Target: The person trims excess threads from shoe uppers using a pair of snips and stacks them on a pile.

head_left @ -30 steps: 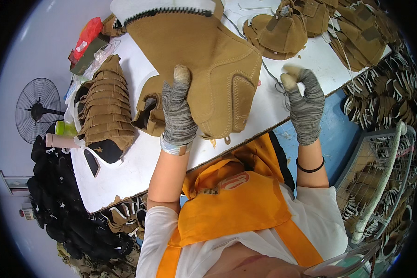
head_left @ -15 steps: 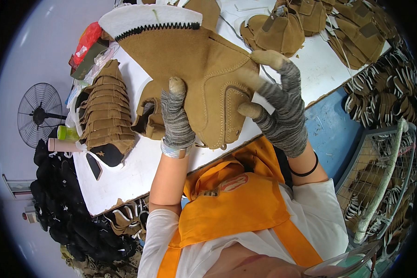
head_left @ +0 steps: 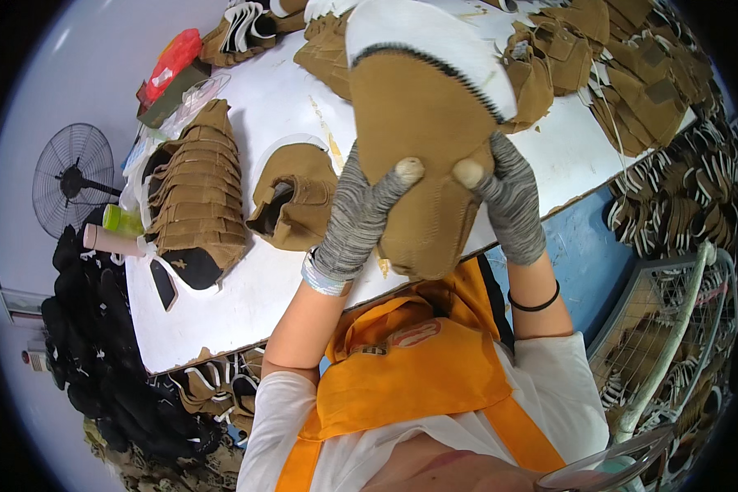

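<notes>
Between my two hands, held up above the near edge of the table, is a brown suede shoe upper point(head_left: 422, 123) with a white toe edge and dark zigzag stitching along it. My left hand point(head_left: 361, 213), in a grey knit glove with pale fingertips, grips its left side, thumb on the front. My right hand point(head_left: 504, 193), gloved alike, grips the opposite side the same way. The fingers behind the piece are hidden. Left of my left hand, another brown upper point(head_left: 299, 184) lies on the white table point(head_left: 197, 328).
A row of stacked brown uppers point(head_left: 197, 193) lies at the table's left. More brown uppers point(head_left: 640, 82) are piled at the far right. A fan point(head_left: 74, 176) stands left. A wire cart point(head_left: 664, 328) stands at right, and black pieces point(head_left: 107, 344) are heaped at lower left.
The upper has turned more upright and shifted right, its stitched side panel now out of sight. My right hand has closed on its right side; my left hand moved right with it.
</notes>
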{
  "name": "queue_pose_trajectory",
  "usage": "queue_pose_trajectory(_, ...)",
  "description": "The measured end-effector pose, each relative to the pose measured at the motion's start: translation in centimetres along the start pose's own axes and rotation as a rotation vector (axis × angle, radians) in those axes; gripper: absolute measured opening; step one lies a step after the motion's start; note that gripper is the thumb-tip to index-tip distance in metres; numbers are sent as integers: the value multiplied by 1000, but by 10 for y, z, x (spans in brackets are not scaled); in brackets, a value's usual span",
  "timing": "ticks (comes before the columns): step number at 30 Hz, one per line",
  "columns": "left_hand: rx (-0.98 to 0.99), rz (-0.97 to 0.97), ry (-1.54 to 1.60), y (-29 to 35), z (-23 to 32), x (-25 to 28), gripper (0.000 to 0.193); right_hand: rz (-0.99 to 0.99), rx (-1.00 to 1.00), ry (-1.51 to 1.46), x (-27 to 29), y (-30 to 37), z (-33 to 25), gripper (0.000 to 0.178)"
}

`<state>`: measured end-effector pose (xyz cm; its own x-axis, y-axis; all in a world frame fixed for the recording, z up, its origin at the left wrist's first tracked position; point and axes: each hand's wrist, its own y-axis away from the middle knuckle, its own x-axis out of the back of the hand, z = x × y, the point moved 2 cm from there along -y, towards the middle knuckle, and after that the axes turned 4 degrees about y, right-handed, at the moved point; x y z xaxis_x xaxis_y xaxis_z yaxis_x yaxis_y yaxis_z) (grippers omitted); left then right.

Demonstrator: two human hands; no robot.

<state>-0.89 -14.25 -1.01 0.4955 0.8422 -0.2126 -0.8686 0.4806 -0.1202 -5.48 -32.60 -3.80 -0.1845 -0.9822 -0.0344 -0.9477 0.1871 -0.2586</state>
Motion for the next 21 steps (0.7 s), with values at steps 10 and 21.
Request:
queue_pose_trajectory(10,2,-131,367,13,24,13,65,-285,-215,-1336,-38,-7,-15,54)
queue_pose_trajectory(21,-97,183,518,52,77,74,49,-303,-6,-306,-85,-52,-2,44)
